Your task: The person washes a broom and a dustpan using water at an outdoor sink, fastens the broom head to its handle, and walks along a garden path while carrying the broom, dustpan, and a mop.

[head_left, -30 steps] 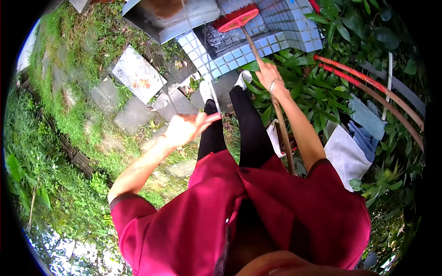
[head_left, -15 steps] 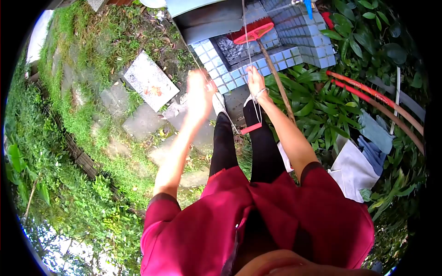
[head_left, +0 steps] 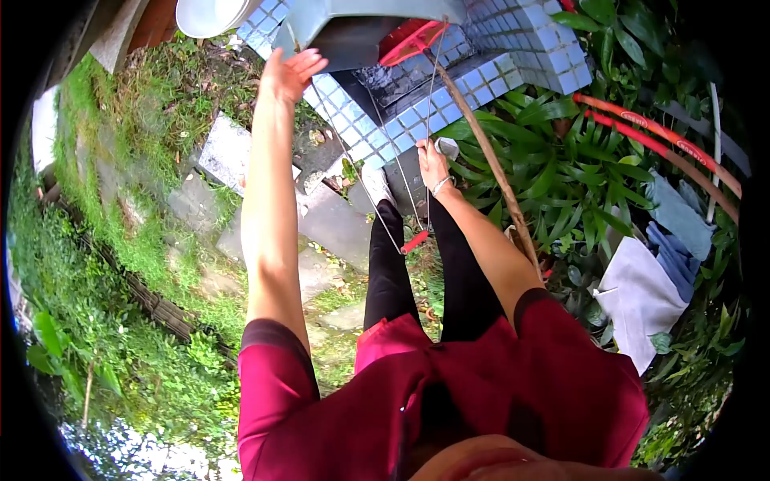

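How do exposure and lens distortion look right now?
Head view: fisheye bend with black surround; head view: sunlight nearly washes out the left forearm; head view: dustpan interior sits in shadow; head view: lower-left foliage has blown-out patches.

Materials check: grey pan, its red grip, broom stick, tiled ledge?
Grey pan: probably sheet metal, dull satin finish; thin walls, soft sheen.
Red grip: likely smooth plastic, from its even colour and tube shape; painted wood is possible.
Broom stick: looks like wood, brown, slightly crooked.
Tiled ledge: seemingly glazed ceramic; small bluish squares between visible joints.
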The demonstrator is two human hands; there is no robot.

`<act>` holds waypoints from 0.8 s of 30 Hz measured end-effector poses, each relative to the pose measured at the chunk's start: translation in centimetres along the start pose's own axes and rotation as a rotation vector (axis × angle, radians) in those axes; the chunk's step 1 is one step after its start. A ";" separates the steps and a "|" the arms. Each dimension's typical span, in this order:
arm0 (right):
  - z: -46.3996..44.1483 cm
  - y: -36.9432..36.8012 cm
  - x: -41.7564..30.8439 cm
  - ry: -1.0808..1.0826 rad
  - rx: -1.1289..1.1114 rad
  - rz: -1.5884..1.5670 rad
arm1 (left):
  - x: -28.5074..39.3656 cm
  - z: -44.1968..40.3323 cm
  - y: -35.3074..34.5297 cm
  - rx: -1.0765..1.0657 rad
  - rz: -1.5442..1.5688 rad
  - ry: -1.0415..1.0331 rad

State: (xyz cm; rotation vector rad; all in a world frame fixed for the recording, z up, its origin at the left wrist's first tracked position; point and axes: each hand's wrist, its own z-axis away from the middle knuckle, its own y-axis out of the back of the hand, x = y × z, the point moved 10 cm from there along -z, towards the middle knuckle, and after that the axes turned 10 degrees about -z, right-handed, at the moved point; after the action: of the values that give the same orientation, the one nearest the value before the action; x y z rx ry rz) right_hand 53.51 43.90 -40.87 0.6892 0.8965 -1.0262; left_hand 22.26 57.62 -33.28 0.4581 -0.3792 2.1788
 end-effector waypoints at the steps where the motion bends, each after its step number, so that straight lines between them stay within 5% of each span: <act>1: 0.4 -0.1 0.1 -0.017 0.031 -0.011 | -0.1 0.7 -2.7 -0.115 -0.130 -0.001; 4: 1.2 0.3 0.3 -0.038 0.134 0.083 | 0.8 1.6 -4.4 0.068 -0.486 -0.091; 6: 2.7 -1.7 5.6 -0.497 0.288 -1.133 | 0.7 -0.5 -1.0 0.447 -0.461 -0.167; 7: 2.6 -1.0 5.1 -0.425 0.245 -0.957 | -1.3 -2.0 -0.4 0.426 -0.487 -0.098; 10: 2.6 -1.1 6.3 -0.491 0.276 -1.074 | -6.7 -6.0 -1.4 0.196 -0.426 0.073; 11: 2.3 -0.9 6.0 -0.412 0.220 -1.029 | -8.0 -6.9 -2.0 0.162 -0.342 0.142; 12: 2.2 0.9 2.9 -0.065 0.173 -0.162 | -7.8 -7.9 -2.5 0.104 -0.241 0.128; 14: 2.4 0.7 4.8 -0.081 0.171 -0.029 | -5.2 -9.0 -3.8 -0.075 0.116 -0.023; 15: 2.1 0.1 7.0 -0.144 0.140 0.059 | -5.1 -8.7 -2.8 0.144 0.148 0.033; 18: 1.6 0.6 10.6 -0.318 0.173 0.100 | -6.1 -8.0 -5.1 0.018 0.214 0.104; 24: 2.2 5.1 -2.5 -0.128 0.235 0.526 | -5.0 -1.6 -9.8 0.279 0.189 -0.233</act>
State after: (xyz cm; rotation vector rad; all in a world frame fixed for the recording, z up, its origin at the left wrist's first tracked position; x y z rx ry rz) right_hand 58.25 45.05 -37.27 0.9822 0.4462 -0.6946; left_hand 32.64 60.59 -35.91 0.8661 -0.2516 2.3801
